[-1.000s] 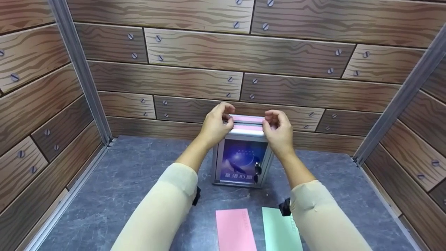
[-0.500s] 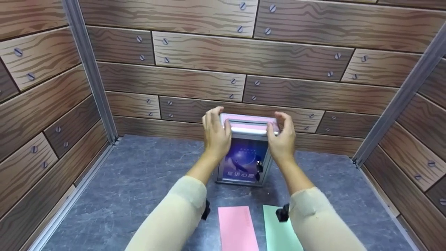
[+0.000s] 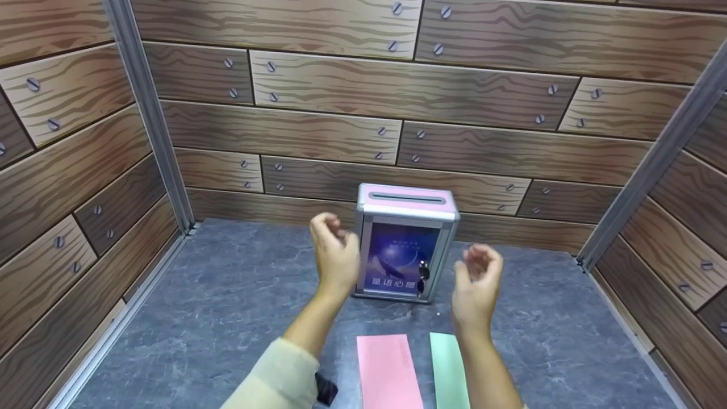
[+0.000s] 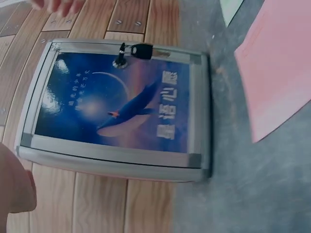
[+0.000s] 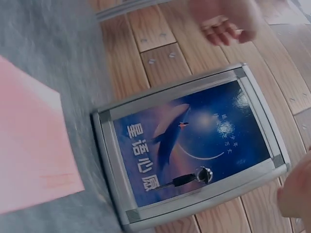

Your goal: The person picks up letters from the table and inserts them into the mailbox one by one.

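Plainly silver-framed, the box (image 3: 404, 244) has a slotted pink top (image 3: 406, 207).

Pink-topped silver box (image 3: 408, 241), blue whale panel (image 4: 114, 104), pink paper (image 3: 389, 372), pale green paper (image 3: 448, 366)

A grey marble-patterned tabletop (image 3: 244, 318) spread beneath the left hand (image 3: 336, 255) and right hand (image 3: 476, 287); beyond them stood a brown wood-plank-patterned back wall (image 3: 324, 133), flanked by grey metal corner posts (image 3: 151, 113).
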`<act>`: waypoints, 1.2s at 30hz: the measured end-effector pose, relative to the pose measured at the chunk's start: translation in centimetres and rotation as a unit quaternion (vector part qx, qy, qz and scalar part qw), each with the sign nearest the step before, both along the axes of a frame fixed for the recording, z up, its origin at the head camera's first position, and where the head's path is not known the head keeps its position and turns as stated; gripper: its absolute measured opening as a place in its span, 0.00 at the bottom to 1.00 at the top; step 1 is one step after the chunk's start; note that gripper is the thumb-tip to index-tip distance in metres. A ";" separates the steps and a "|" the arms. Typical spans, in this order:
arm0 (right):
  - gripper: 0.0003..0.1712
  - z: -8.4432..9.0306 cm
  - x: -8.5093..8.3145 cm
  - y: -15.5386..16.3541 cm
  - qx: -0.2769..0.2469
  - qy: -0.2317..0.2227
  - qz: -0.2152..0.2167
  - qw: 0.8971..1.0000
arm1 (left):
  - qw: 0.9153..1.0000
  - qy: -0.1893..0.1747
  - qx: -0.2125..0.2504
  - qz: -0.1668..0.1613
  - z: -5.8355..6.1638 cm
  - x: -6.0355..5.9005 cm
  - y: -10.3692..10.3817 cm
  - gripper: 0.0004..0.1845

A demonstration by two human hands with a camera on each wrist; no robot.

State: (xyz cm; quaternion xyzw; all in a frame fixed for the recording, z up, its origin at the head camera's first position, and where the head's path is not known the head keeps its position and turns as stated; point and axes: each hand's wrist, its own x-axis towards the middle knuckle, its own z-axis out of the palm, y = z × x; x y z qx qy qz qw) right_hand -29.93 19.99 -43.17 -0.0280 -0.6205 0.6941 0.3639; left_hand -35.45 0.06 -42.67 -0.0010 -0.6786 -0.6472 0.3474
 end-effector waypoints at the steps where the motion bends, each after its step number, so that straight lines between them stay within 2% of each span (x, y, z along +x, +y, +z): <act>1: 0.23 -0.3 0.5 0.1 -0.003 -0.009 0.007 1.000 | 1.000 -0.006 0.003 0.001 -0.6 0.2 -0.1 0.23; 4: 0.20 -1.4 1.9 0.5 0.004 -0.058 0.039 0.998 | 0.999 -0.041 0.006 -0.001 -2.7 0.8 -0.7 0.21; 7: 0.19 -2.8 2.8 1.2 0.040 -0.133 0.081 0.987 | 0.995 -0.098 -0.027 -0.007 -4.6 1.1 -1.5 0.20; 9: 0.20 -3.9 3.2 1.8 0.074 -0.183 0.112 0.974 | 0.987 -0.142 -0.071 -0.028 -5.8 1.3 -2.1 0.18; 12: 0.21 -5.9 3.5 2.7 0.129 -0.244 0.145 0.950 | 0.967 -0.193 -0.145 -0.081 -7.2 1.7 -2.8 0.15; 15: 0.22 -7.9 3.9 3.4 0.179 -0.292 0.168 0.924 | 0.943 -0.224 -0.195 -0.150 -8.4 2.2 -3.3 0.14; 18: 0.22 -9.4 4.5 3.8 0.215 -0.327 0.200 0.898 | 0.917 -0.245 -0.222 -0.222 -9.4 2.8 -3.6 0.14; 21: 0.21 -10.2 5.2 4.1 0.250 -0.353 0.241 0.869 | 0.884 -0.274 -0.234 -0.298 -10.2 3.5 -3.7 0.16; 23: 0.19 -10.4 5.6 4.3 0.277 -0.351 0.264 0.855 | 0.865 -0.289 -0.239 -0.334 -10.6 3.8 -3.7 0.17; 25: 0.18 -10.6 6.0 4.5 0.306 -0.348 0.285 0.839 | 0.852 -0.297 -0.250 -0.351 -10.8 4.1 -3.7 0.18; 28: 0.17 -10.7 6.7 4.5 0.363 -0.348 0.293 0.813 | 0.839 -0.299 -0.292 -0.348 -11.0 4.1 -3.8 0.18; 33: 0.18 -10.4 7.6 3.6 0.447 -0.403 0.286 0.746 | 0.813 -0.311 -0.353 -0.343 -11.1 3.7 -3.9 0.17; 36: 0.20 -10.3 7.9 2.8 0.464 -0.445 0.282 0.712 | 0.804 -0.307 -0.373 -0.347 -11.1 3.7 -3.8 0.16</act>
